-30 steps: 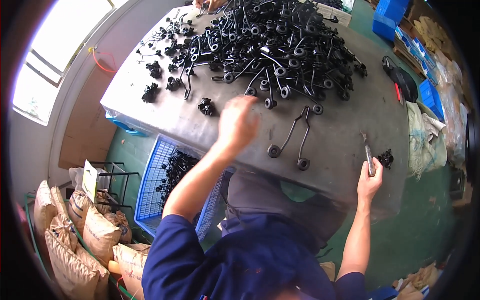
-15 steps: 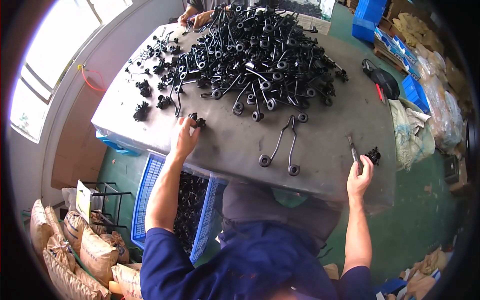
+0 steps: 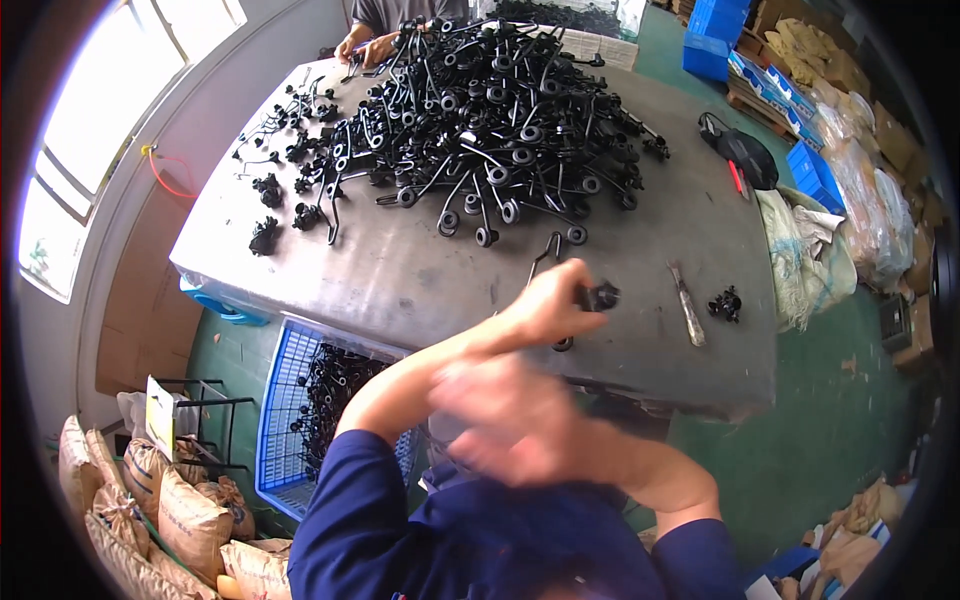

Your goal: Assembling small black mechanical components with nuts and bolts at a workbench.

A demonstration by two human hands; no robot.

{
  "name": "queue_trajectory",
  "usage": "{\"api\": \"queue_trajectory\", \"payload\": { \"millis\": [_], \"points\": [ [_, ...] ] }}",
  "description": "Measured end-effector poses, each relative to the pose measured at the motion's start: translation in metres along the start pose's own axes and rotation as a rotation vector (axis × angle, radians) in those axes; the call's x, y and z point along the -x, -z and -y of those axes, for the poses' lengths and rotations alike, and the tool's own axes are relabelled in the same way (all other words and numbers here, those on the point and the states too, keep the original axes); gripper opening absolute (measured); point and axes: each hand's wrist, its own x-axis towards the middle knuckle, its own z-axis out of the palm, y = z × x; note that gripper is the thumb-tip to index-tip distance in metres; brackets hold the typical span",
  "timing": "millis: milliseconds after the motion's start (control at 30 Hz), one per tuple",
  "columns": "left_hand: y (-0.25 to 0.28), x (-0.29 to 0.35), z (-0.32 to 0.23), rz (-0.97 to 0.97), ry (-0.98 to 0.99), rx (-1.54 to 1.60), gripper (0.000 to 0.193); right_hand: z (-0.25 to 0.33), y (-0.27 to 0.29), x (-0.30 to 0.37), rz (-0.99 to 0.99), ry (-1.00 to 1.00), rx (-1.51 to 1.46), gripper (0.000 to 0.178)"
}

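Observation:
My left hand [image 3: 550, 308] reaches over the front of the table, closed on a small black clump of parts [image 3: 603, 296]. Behind that hand lies a bent black rod with round ends [image 3: 546, 247], partly covered by it. Nearer my body, my right hand [image 3: 505, 420] crosses below my left forearm; motion smears its fingers, so its grip is unclear. A narrow hand tool with a pale handle [image 3: 690, 315] rests to the right on the table. Beside it sits another black clump [image 3: 724, 304].
A big heap of black rod parts [image 3: 480, 130] covers the far table [image 3: 400, 270]; small clumps [image 3: 264, 236] lie at its left. Below stands a blue basket [image 3: 275, 425] of black parts. Another person's hands [image 3: 368, 48] work at the far edge. Sacks [image 3: 195, 515] stand lower left.
My left hand has moved right from the table's left side, carrying a black clump. My right hand has left the tool and swung left toward my body. The view has shifted slightly.

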Motion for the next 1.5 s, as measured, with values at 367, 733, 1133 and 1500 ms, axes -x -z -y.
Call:
{"api": "queue_trajectory", "payload": {
  "millis": [367,733,1133,1500],
  "points": [
    [-0.062,-0.038,0.026,-0.022,-0.290,-0.285,0.047,0.023,-0.060,-0.013,0.168,0.014,-0.323,0.015],
    [-0.055,-0.033,0.026,-0.024,-0.211,-0.288,0.047,0.076,-0.061,-0.031,0.020,0.302,-0.544,0.012],
    [-0.064,-0.044,0.042,-0.050,-0.290,-0.224,0.045,-0.093,0.083,0.072,-0.582,-0.686,0.429,0.023],
    [-0.069,-0.052,0.045,-0.065,-0.191,0.232,0.046,-0.145,0.126,0.129,-0.772,-1.170,-0.436,0.023]
  ]
}}
